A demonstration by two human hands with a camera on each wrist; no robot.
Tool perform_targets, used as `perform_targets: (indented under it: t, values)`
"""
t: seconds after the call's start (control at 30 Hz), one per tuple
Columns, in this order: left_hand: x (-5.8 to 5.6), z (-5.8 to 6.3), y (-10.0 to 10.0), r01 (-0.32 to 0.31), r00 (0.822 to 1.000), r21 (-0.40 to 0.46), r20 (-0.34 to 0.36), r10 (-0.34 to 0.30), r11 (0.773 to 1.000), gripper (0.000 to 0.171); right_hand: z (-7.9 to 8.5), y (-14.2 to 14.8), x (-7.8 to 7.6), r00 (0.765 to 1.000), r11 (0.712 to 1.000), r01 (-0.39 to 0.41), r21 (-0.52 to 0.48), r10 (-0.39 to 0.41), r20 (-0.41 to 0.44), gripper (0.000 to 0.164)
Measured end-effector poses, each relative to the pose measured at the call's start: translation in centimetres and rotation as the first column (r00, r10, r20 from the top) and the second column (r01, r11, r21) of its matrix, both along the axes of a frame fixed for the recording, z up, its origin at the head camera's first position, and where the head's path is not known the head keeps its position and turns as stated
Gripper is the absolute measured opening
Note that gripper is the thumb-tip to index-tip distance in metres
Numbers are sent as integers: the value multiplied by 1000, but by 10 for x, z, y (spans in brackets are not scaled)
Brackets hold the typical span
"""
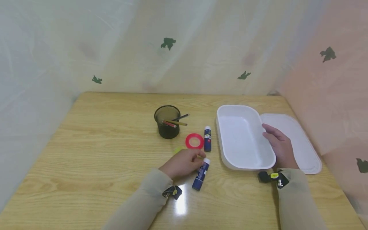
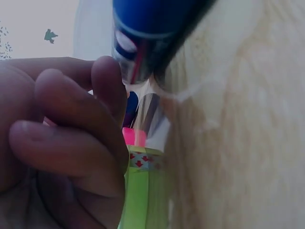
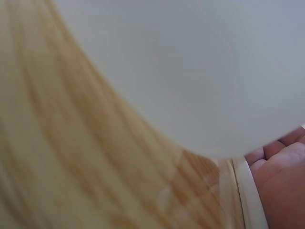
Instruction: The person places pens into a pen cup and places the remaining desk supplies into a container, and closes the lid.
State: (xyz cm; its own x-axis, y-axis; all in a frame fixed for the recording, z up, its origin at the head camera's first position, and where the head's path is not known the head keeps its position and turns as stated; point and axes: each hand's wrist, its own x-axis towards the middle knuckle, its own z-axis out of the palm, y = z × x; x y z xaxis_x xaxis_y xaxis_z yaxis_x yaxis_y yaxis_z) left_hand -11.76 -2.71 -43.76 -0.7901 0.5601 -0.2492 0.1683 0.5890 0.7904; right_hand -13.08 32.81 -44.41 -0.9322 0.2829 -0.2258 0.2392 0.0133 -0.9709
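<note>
My left hand (image 1: 184, 162) is beside the cap of a blue glue stick (image 1: 199, 179) lying on the table. Its fingers are loosely bent; in the left wrist view the glue stick (image 2: 145, 28) passes just beyond the fingertips (image 2: 107, 78), and whether they touch is unclear. My right hand (image 1: 280, 145) grips the right rim of a white plastic container (image 1: 242, 137). A second glue stick (image 1: 207, 140) and a red tape ring (image 1: 187, 140) lie beyond my left hand. Partly hidden behind that hand is a yellow-green item (image 1: 179, 149).
A black mesh pencil cup (image 1: 169, 131) stands farther back, with several pencils (image 1: 181, 123) at its right side. The white lid (image 1: 307, 156) lies right of the container, partly behind my right hand. Cloth walls (image 1: 129, 70) border the wooden table (image 1: 95, 143).
</note>
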Motion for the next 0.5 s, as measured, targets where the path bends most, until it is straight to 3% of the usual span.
perform_targets:
  t: [0.23, 0.5]
  values:
    - [-1, -4, 1, 16, 1000, -10, -7, -16, 1000, 25, 2, -1, 1, 1000, 1000, 7, 3, -7, -7, 55]
    - [0, -8, 4, 47, 994, -34, -99, -50, 998, 25, 3, -1, 0, 1000, 1000, 6, 21, -6, 5, 55]
